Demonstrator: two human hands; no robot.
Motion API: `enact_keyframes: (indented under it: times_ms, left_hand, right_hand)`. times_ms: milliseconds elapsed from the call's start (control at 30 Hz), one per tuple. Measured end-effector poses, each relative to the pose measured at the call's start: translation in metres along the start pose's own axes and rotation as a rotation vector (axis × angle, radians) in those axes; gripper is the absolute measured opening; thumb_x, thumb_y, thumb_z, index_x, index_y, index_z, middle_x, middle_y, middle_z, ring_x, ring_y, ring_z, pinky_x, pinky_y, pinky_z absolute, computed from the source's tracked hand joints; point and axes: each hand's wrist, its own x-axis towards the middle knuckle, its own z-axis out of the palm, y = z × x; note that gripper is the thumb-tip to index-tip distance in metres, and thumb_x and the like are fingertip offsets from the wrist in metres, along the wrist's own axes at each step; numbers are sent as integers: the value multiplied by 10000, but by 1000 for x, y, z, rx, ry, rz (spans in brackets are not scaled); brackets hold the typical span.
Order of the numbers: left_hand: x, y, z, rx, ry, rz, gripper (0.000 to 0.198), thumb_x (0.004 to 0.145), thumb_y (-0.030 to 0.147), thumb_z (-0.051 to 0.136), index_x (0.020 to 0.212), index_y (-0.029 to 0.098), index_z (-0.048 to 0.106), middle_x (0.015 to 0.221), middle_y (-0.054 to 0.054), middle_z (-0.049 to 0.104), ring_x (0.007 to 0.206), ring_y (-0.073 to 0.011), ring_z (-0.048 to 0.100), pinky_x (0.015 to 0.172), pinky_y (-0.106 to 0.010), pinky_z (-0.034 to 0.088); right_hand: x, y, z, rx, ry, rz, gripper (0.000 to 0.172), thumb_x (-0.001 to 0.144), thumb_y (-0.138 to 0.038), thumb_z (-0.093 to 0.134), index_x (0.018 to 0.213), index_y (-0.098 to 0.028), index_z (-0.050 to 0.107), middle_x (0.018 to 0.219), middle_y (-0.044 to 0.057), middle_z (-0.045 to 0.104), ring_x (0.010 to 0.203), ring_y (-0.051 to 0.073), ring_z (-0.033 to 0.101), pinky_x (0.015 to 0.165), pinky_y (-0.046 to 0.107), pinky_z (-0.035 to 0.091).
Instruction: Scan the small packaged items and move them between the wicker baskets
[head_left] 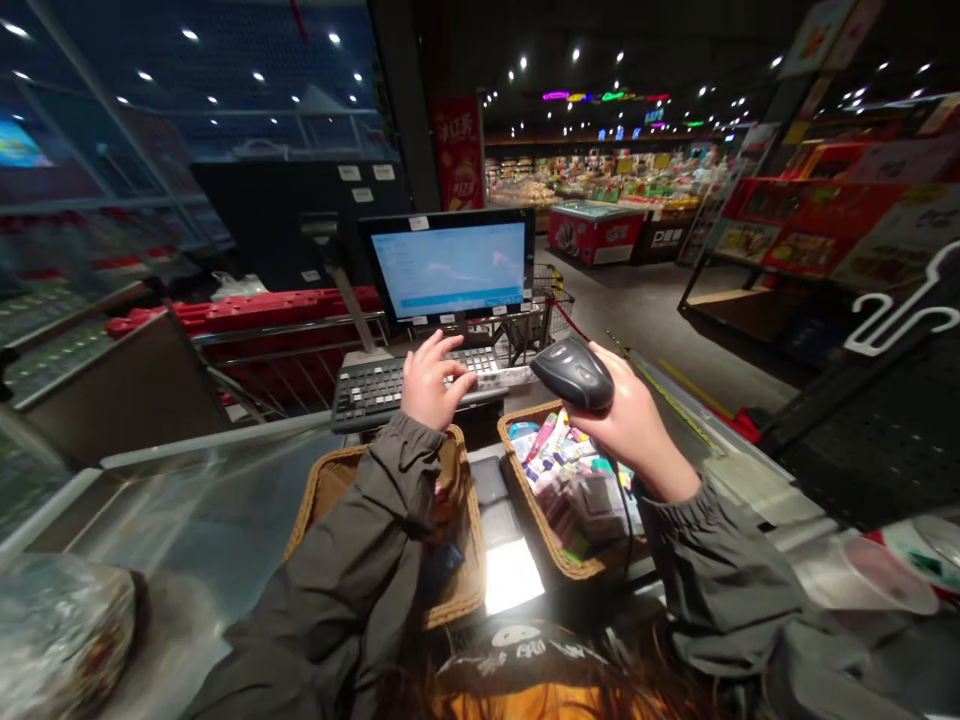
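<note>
Black scanner (574, 373) in right hand (636, 425), monitor labels (418, 223) too small to read

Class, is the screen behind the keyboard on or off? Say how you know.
On: the screen glows pale blue, with a deeper blue band near its lower edge.

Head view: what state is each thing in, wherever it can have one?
Black plastic handheld scanner: held in the right hand
Black rectangular monitor: on, screen lit blue
Black rectangular keyboard: partly hidden behind the left hand
Left hand: open; key contact unclear
Brown wicker right basket: uncovered, holding small colourful packages
Brown wicker left basket: uncovered, partly hidden by the dark grey sleeve
Clear-wrapped bundle, lower left: wrapped, blurred
</note>
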Motion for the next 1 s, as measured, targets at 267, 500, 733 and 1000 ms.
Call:
enact_keyframes:
  times_ms: [267, 500, 733, 1000]
  left_hand:
    - [-3, -21, -52, -35, 206, -48, 190, 863, 303, 597, 742, 215, 715, 1352, -41, 632, 1396, -302, 436, 1149, -576, 346]
    - [-13, -32, -73, -7, 255, -76, 174, 864, 286, 602, 751, 217, 716, 1367, -36, 623, 1404, -295, 427, 1149, -574, 347]
    - [-19, -36, -87, -37, 288, -81, 153, 845, 280, 620, 736, 218, 708, 1370, -39, 620, 1413, -291, 413, 1167, -581, 310]
    - [-22, -39, -87, -46, 275, -98, 154, 838, 274, 622, 718, 217, 700, 1368, -49, 622, 1418, -284, 407, 1165, -575, 307]
  right_hand:
    - [16, -49, 30, 13, -85, -193, 412, 686, -230, 670, 1096, -234, 635, 1269, 135, 621, 1369, 413, 424, 1111, 657, 361]
    - [23, -86, 48, 50, -132, -245, 480, 663, -216, 656, 1142, -213, 614, 1281, 150, 604, 1388, 440, 383, 1104, 687, 335]
    - [21, -97, 53, 38, -161, -257, 457, 696, -234, 638, 1149, -178, 630, 1281, 161, 600, 1404, 434, 355, 1108, 699, 299]
    - [16, -100, 54, 30, -162, -279, 421, 704, -224, 637, 1122, -177, 653, 1290, 165, 597, 1389, 428, 378, 1105, 703, 298]
